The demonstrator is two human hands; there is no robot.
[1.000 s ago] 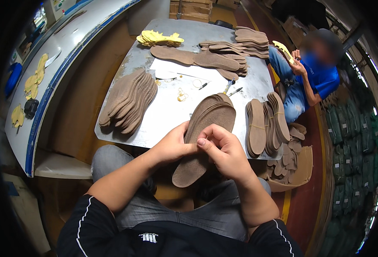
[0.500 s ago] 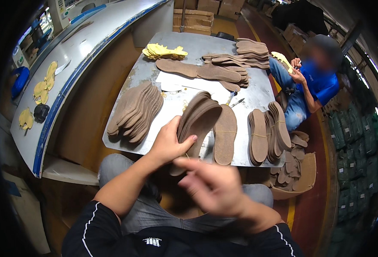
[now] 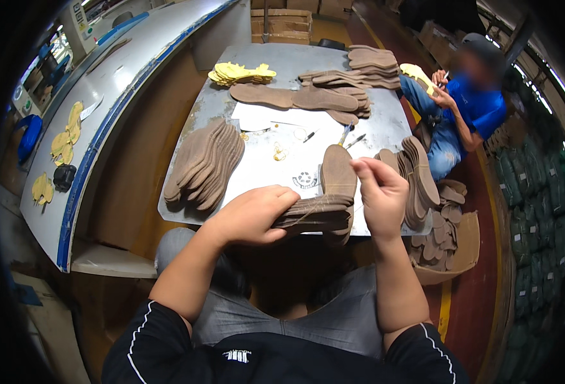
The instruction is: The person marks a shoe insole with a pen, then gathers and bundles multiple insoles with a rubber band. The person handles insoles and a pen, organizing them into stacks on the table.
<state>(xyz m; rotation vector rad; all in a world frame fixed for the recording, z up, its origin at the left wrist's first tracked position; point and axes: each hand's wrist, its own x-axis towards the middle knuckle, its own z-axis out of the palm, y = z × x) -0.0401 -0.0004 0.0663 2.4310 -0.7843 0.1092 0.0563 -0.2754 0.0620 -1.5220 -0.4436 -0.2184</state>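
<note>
My left hand [image 3: 250, 214] is closed around a stack of brown insoles [image 3: 314, 212], held on its side over the near edge of the table. A thin yellowish rubber band lies across that stack. To its right, my right hand [image 3: 383, 192] is raised with fingers pinched, apparently pulling a strand of the band, though the strand is faint. Just behind the held stack lies a bundle of insoles [image 3: 339, 168]. Further right are banded insole stacks [image 3: 418, 176], partly behind my right hand. A large fanned pile of insoles [image 3: 204, 163] sits to the left.
White paper [image 3: 257, 169] on the metal table [image 3: 196, 109] carries loose rubber bands [image 3: 279, 152] and pens [image 3: 356, 141]. Yellow cut pieces [image 3: 241, 73] and more insoles [image 3: 372, 64] lie at the back. A carton of insoles [image 3: 465, 246] stands right; a co-worker [image 3: 471, 115] sits beyond.
The insole stack has turned from upright to lying sideways and shifted right with my left hand. My right hand has moved up and right, away from the stack.
</note>
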